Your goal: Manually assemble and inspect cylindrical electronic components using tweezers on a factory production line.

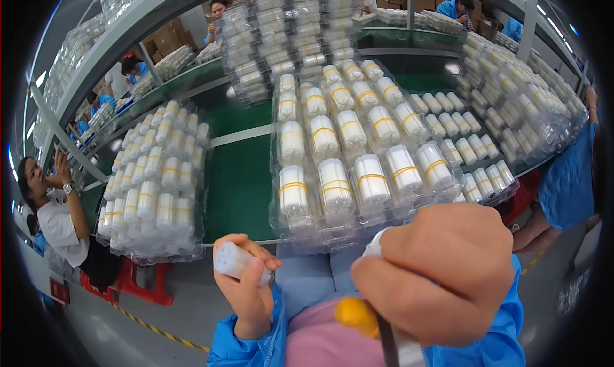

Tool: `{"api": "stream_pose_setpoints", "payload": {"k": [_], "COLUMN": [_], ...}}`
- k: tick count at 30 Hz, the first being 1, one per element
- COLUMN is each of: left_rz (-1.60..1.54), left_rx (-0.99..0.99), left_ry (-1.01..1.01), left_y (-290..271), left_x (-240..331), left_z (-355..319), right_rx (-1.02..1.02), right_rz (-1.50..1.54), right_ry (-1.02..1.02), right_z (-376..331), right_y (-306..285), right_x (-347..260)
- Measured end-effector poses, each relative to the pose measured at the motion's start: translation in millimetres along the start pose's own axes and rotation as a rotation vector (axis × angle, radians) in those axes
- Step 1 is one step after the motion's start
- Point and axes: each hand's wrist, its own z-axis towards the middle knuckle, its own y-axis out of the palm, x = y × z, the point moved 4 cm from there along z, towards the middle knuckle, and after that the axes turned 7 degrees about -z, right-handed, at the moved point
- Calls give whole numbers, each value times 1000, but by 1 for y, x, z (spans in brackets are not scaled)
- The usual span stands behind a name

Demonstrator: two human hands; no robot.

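In my left hand is a short bundle of white tubes, held upright by fingers curled round it; one end faces up. My right hand, large and close in view, is closed in a fist. A white piece sticks out beside its knuckles, and a white and dark strip shows below it. Next to the fist is a yellow rounded piece; what it belongs to is unclear. Just beyond my hands, a stack of clear plastic trays carries white bundles with yellow bands.
Left on the green work surface stands another pile of banded bundles. More trays are stacked at right, and tall tray stacks rise behind. People sit at both sides; red stools stand at lower left.
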Motion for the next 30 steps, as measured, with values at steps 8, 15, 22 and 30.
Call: {"api": "stream_pose_setpoints", "payload": {"k": [8, 15, 22, 30], "left_rz": [-66, 82, 282, 344], "left_rx": [-131, -186, -418, -443], "left_ry": [-229, -137, -36, 26], "left_y": [-13, -16, -8, -5], "left_x": [-19, -27, -46, -54], "left_z": [-29, -47, -57, -54], "right_rx": [51, -148, -74, -193], "right_rz": [24, 410, 1115, 830], "right_ry": [-105, 156, 851, 656], "right_z": [-8, -43, -115, -129], "right_y": [-12, 19, 73, 97], "right_x": [-11, 2, 6, 9]}}
